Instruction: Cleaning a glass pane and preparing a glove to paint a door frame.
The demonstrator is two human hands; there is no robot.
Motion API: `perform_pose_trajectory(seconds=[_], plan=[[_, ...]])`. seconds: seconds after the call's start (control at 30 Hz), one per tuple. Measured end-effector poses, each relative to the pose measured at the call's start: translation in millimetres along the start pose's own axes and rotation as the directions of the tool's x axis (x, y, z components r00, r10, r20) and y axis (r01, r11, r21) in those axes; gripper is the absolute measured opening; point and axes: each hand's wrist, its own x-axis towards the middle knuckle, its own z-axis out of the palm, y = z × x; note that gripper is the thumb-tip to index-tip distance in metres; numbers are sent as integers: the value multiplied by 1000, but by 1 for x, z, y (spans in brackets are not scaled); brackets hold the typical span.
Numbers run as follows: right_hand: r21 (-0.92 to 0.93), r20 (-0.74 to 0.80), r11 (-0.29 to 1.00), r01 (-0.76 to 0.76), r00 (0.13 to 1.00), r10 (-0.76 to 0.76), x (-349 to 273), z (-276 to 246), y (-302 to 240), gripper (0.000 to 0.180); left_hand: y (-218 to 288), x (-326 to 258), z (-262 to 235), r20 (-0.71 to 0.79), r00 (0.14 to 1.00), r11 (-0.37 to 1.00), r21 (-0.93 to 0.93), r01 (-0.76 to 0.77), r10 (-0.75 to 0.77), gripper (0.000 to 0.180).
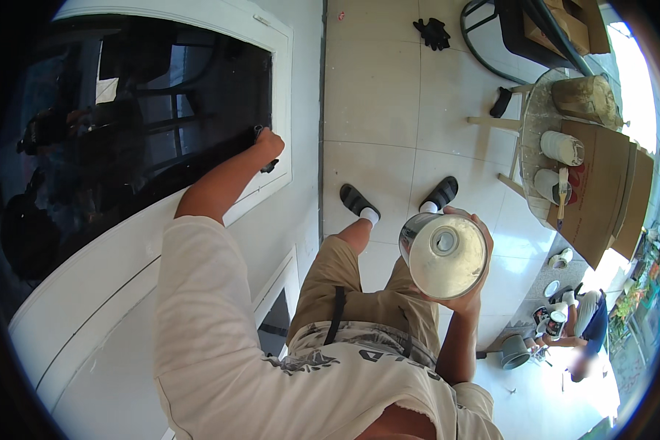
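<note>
At the edge of a dark glass pane set in a white frame, my left hand is closed. Small dark bits stick out above and below that fist; what they belong to I cannot make out. My right hand is wrapped round the side of a round metal can, which I hold in front of my body. The can's pale top faces up, with a small round cap or opening in it. My right fingers are partly hidden behind the can.
A table on the right bears a brown container, white tubs and a paintbrush; a cardboard box is beside it. Black gloves lie on the tiled floor. Another person is at lower right, near a grey bucket.
</note>
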Motion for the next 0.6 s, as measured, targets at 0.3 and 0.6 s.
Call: perform_pose_trajectory(seconds=[0.3,0.6], plan=[[18,-11,1000,-1,1000,1,-3,-6,-3,120,-11,-8,13,-176,983,998,3,-59,58,14],[-93,4,995,37,999,-37,-4,-11,-8,120,12,7,10,-88,994,998,18,64,-62,15]])
